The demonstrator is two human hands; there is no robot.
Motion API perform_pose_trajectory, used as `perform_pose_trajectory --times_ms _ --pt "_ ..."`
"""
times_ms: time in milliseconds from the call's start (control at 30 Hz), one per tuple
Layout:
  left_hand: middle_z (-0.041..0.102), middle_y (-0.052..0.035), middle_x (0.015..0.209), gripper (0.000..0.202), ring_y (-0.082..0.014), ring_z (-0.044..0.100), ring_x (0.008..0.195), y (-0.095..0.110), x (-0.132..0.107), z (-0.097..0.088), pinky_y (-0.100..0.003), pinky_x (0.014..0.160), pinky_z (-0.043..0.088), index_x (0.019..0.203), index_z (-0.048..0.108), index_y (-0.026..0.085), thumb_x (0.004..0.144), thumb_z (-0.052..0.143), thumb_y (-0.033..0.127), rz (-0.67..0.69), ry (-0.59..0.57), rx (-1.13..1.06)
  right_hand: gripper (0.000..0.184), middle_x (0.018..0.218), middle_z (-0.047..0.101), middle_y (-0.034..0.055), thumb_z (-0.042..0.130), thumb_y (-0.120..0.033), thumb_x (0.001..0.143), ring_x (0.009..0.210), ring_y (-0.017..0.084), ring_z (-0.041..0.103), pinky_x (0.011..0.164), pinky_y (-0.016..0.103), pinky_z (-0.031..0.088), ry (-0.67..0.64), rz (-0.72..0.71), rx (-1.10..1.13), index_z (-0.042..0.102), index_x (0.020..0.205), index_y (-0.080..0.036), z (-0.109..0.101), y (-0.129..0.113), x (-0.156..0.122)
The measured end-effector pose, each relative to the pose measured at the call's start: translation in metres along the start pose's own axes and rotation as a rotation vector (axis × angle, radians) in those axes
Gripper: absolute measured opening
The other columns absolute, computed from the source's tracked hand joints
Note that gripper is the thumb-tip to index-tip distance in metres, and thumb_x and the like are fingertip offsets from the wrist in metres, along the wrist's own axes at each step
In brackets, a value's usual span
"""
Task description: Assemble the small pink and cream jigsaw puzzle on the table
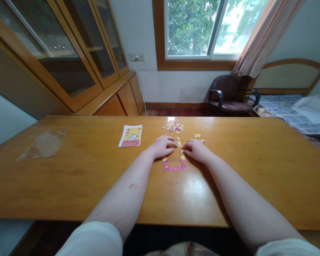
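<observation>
A partly joined jigsaw frame (175, 165), pink along the bottom and yellow up its sides, lies on the wooden table (96, 170) in front of me. My left hand (164, 145) rests on its upper left part, fingers curled down onto the yellow pieces. My right hand (196, 148) sits at the upper right edge, its fingertips pinched at a small piece (182, 152). A heap of loose pieces (173, 126) lies just beyond both hands, and two stray pieces (197, 135) lie to the right of it.
A printed reference picture (130, 135) lies left of the puzzle. A clear plastic bag (44, 144) lies at the table's far left. Glass-door cabinets (69, 53) line the left wall; a dark armchair (226, 94) and a bed (296, 110) stand beyond the table.
</observation>
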State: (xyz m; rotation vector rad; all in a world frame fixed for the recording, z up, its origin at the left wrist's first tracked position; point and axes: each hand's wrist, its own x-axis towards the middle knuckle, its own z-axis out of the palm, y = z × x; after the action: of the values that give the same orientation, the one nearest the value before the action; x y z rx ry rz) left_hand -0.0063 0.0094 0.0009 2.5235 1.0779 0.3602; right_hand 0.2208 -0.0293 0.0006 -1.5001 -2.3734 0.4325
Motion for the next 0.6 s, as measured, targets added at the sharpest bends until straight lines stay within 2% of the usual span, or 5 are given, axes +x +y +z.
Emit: perform_pose_trajectory --times_ms 300,600 --pt "0.06 -0.0053 0.132 0.029 -0.0267 0.051 0.124 -0.0001 -0.0003 0.0002 -0.045 0.111 0.036 0.109 0.074 0.03 0.085 0.059 0.033 -0.009 -0.003 -0.015 0.008 0.077 0.064 0.0026 0.064 -0.019 0.081 0.073 0.014 0.057 0.07 0.025 0.043 -0.009 0.051 0.202 0.07 0.075 -0.018 -0.0073 -0.0024 -0.0044" --pt "0.06 -0.0048 0.132 0.028 -0.0266 0.05 0.125 0.0025 -0.0004 -0.0014 -0.044 0.111 0.036 0.108 0.074 0.03 0.084 0.059 0.033 -0.024 -0.008 -0.018 0.009 0.076 0.063 0.0019 0.06 -0.018 0.08 0.071 0.015 0.055 0.068 0.025 0.043 -0.059 0.059 0.231 0.067 0.074 -0.018 -0.0096 -0.0047 -0.0059"
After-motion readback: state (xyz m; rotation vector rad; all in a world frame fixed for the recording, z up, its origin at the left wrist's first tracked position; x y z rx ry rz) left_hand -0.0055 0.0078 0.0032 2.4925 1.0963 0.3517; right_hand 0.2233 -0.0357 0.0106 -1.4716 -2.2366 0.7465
